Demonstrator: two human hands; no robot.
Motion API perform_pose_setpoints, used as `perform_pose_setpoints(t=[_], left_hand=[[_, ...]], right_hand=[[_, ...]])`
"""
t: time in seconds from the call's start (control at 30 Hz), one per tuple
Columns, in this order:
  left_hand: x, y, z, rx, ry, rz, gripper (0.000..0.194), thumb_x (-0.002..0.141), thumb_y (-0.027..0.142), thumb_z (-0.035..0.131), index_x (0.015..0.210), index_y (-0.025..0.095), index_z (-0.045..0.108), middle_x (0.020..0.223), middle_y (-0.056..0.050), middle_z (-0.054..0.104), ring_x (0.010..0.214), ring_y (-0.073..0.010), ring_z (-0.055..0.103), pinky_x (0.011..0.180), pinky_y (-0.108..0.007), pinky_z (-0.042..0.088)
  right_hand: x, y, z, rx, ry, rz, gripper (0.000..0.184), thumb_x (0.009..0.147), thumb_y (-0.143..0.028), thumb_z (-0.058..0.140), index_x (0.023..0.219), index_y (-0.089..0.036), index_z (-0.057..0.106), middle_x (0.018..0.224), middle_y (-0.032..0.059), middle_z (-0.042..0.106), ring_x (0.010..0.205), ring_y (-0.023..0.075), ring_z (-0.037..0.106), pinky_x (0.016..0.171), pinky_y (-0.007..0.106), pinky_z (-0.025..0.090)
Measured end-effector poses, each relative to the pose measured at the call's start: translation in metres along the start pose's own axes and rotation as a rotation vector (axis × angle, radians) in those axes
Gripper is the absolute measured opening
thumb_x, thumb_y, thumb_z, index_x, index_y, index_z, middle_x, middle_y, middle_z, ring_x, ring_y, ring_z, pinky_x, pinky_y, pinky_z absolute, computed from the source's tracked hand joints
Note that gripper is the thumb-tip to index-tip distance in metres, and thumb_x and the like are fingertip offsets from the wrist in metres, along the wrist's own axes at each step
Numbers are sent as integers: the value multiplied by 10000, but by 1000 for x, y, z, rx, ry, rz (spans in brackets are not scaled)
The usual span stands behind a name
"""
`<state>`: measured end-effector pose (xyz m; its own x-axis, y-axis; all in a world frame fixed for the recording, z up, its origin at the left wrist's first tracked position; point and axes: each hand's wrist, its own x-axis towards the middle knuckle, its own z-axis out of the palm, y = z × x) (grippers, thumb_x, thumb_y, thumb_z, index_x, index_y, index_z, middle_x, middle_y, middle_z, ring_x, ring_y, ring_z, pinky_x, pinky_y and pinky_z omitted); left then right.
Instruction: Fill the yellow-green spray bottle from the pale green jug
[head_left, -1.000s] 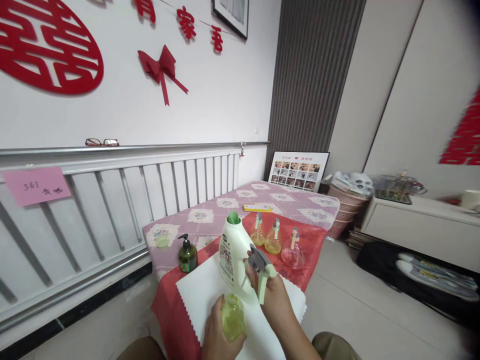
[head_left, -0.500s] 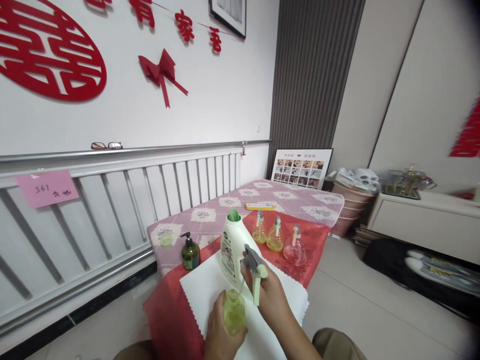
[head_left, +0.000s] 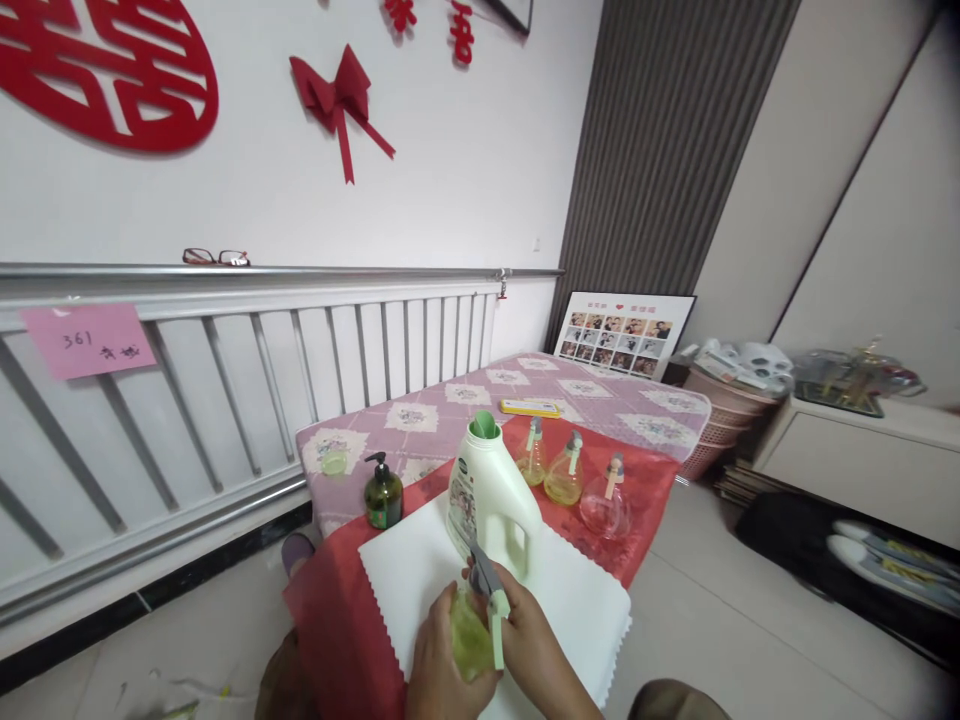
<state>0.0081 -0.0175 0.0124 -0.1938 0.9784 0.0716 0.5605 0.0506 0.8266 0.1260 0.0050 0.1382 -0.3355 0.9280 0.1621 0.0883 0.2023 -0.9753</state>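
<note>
My left hand (head_left: 439,665) is wrapped round a small yellow-green spray bottle (head_left: 469,632) above the white cloth (head_left: 577,600). My right hand (head_left: 529,645) grips the grey and pale-green spray head (head_left: 489,595), which sits on the neck of that bottle. Just behind my hands stands a big white detergent jug (head_left: 491,495) with an open green spout.
A dark green pump bottle (head_left: 383,495) stands at the left of the red cloth (head_left: 337,620). Three small spray bottles (head_left: 570,475) stand in a row behind the jug. A yellow flat object (head_left: 530,408) lies on the pink patterned table cover. A white railing runs along the left.
My right hand has lowered the spray head from beside the jug down onto the small bottle's neck. The camera has tilted down and shifted a little.
</note>
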Motion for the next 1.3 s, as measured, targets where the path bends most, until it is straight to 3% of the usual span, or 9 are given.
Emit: perform_pose_setpoints(t=[0.13,0.33,0.53,0.77,1.3], left_hand=[[-2,4,-1,-5,44,15,908,618,308,650,1448,103,345,1478,-183,525,1360,-303,510,1146,-365,413],[-7,18,-10,-6,-27,-84,973,548,264,665,1449,99,336,1526,-176,474,1400,-322,454,1192,-426,366],[-11,25,-15,-48,-4,-93,951,563,264,668,1446,115,345,1532,-172,464,1414,-330,429,1208,-456,339],[-12,26,-18,-54,-14,-81,934,558,265,658,1434,123,368,1475,-160,515,1364,-327,472,1181,-462,363],[-11,23,-16,-56,-29,-95,977,550,274,678,1456,116,347,1518,-164,470,1411,-330,421,1212,-483,320]], right_hand=[[0,1,-8,-3,-68,17,327,821,-424,689,1072,-218,722,1001,84,760,985,287,685,911,432,536],[7,-3,-18,-19,-72,10,428,807,-545,687,1088,-224,726,1013,101,752,944,276,688,918,452,543],[7,-1,-18,-121,-76,-18,430,878,-515,614,1218,-254,652,1037,73,720,858,225,662,798,362,562],[4,9,-28,-167,-171,-30,402,898,-500,589,1213,-263,669,1126,104,728,988,258,676,935,425,544],[19,-10,-39,-289,-313,-67,308,867,-360,651,1152,-263,716,1038,61,715,936,248,675,898,392,558]])
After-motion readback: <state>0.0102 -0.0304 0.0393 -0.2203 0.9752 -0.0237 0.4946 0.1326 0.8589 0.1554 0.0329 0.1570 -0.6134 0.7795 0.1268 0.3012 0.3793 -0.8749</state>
